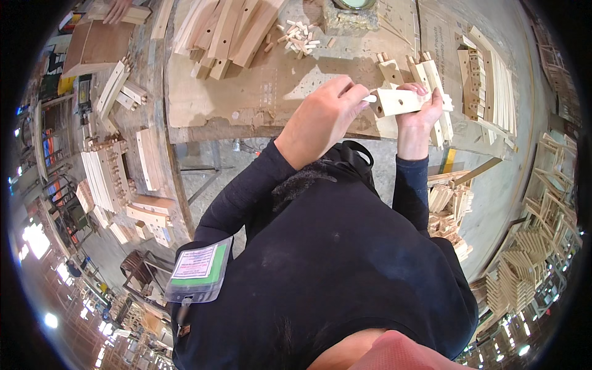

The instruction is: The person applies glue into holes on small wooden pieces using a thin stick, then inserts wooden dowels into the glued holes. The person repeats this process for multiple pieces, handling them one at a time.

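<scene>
My left hand is closed in a pinch on a short wooden dowel. The dowel's pale tip points at the end of a wooden piece with drilled holes. My right hand grips that piece from its right side, fingers wrapped round it. Whether the dowel touches the hole cannot be made out. Under and beyond the right hand lie wooden parts with dowels sticking out of their ends. A small heap of loose dowels sits farther up the cardboard-covered table.
Long drilled wooden pieces are piled at the table's far left. Stacked slats stand at the right. A round container is at the far edge. Another person's hand rests on wood at upper left. More parts lie on the left bench.
</scene>
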The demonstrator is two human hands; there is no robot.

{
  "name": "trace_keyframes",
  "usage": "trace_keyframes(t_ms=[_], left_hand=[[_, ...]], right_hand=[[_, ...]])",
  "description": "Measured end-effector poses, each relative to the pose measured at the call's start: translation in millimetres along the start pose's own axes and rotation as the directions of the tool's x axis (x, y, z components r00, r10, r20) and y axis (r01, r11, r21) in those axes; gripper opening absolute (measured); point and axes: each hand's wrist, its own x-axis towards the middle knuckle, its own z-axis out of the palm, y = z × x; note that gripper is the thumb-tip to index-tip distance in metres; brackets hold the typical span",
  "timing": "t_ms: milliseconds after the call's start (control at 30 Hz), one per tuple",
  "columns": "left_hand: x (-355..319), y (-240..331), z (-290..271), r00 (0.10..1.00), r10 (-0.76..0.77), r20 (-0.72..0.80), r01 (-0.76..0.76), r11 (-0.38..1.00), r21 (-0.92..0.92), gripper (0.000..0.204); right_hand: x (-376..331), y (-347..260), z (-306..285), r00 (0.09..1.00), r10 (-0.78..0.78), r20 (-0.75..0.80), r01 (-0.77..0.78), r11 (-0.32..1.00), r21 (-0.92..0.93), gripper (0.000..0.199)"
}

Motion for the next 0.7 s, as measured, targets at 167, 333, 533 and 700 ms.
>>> trace_keyframes(t_ms=[167, 333, 533, 700], left_hand=[[0.6, 6.3, -2.5, 0.995, 0.102, 0.009, -0.102, 0.984, 0.148, 0.020], [-0.8, 3.7, 5.8, 0.984, 0.176, -0.025, -0.162, 0.948, 0.274, 0.030], [-0.9, 6.1, 4.4, 0.977, 0.212, 0.002, -0.201, 0.926, 0.320, 0.039], [-3.2, -6.7, 13.3, 0.978, 0.208, -0.003, -0.198, 0.938, 0.284, 0.029]], right_hand=[[-6.5, 2.3, 8.0, 0.998, -0.052, 0.037, 0.054, 0.997, -0.054, 0.040], [-11.0, 5.9, 20.8, 0.993, -0.109, 0.042, 0.111, 0.993, -0.038, 0.040], [-11.6, 7.3, 19.0, 0.997, -0.033, 0.069, 0.034, 0.999, -0.020, 0.040], [-5.2, 1.7, 9.2, 0.993, -0.105, 0.062, 0.110, 0.990, -0.084, 0.041]])
